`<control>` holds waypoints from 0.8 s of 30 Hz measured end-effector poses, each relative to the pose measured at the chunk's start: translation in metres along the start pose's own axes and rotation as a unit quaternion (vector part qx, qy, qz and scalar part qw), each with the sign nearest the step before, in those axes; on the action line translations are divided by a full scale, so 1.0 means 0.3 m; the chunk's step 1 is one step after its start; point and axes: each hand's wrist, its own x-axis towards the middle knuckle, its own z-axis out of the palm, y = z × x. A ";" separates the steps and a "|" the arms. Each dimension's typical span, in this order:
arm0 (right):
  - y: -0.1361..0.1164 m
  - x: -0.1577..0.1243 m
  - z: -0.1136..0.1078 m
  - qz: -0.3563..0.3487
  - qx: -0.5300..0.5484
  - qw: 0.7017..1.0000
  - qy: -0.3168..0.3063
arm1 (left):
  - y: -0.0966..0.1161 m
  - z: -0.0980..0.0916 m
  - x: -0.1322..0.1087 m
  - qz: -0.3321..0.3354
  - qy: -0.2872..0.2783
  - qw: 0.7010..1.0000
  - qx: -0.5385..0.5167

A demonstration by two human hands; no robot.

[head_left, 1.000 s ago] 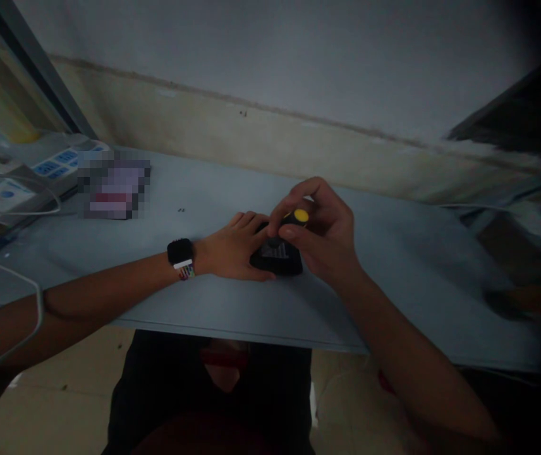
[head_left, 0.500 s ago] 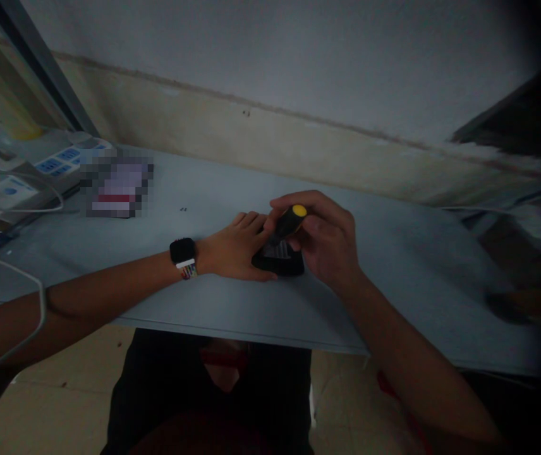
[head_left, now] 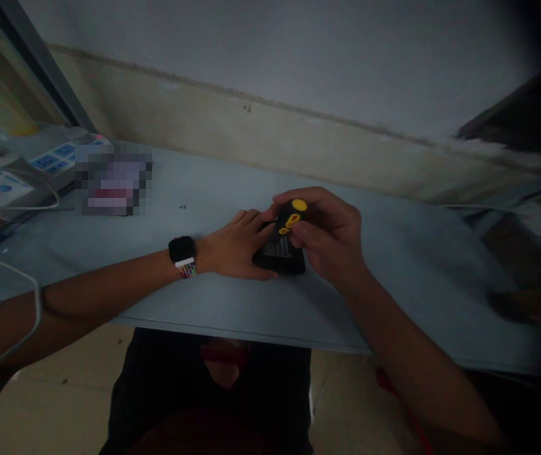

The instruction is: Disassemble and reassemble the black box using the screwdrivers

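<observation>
A screwdriver [head_left: 287,218] with a black and yellow handle is pinched in the fingers of my right hand [head_left: 334,237]. Its handle leans up over a flat black device [head_left: 292,264] with a greyish panel, lying on the table. The screwdriver's tip is hidden behind the fingers and too dark to make out. From the left, my left hand [head_left: 235,246] holds the device down, thumb along the near edge and fingers toward the far edge. A black smartwatch [head_left: 182,249] with a patterned band is on my left wrist.
On the left of the pale table [head_left: 223,309] lie a white power strip [head_left: 47,164] with blue sockets and a blurred-out rectangular thing [head_left: 116,183]. A white cable [head_left: 38,297] loops in front of my left forearm. A wall [head_left: 251,126] stands behind the table. A dark object [head_left: 512,306] lies at the right.
The screwdriver's handle has turned in my right hand, and yellow marks on its side now show. My left hand and the device stay together in place.
</observation>
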 end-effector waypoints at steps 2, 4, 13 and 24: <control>-0.002 -0.001 -0.002 0.005 0.001 1.000 0.005 | -0.003 0.001 0.000 -0.002 -0.008 1.000 0.010; -0.003 0.001 -0.003 0.003 0.002 1.000 0.014 | -0.004 0.001 0.000 0.000 -0.009 1.000 0.014; -0.029 0.004 -0.013 0.015 -0.007 0.999 0.039 | 0.009 -0.009 0.004 -0.002 -0.017 0.999 0.043; -0.013 -0.005 -0.011 -0.034 -0.053 0.998 -0.009 | 0.004 -0.004 0.001 0.000 -0.010 1.000 0.022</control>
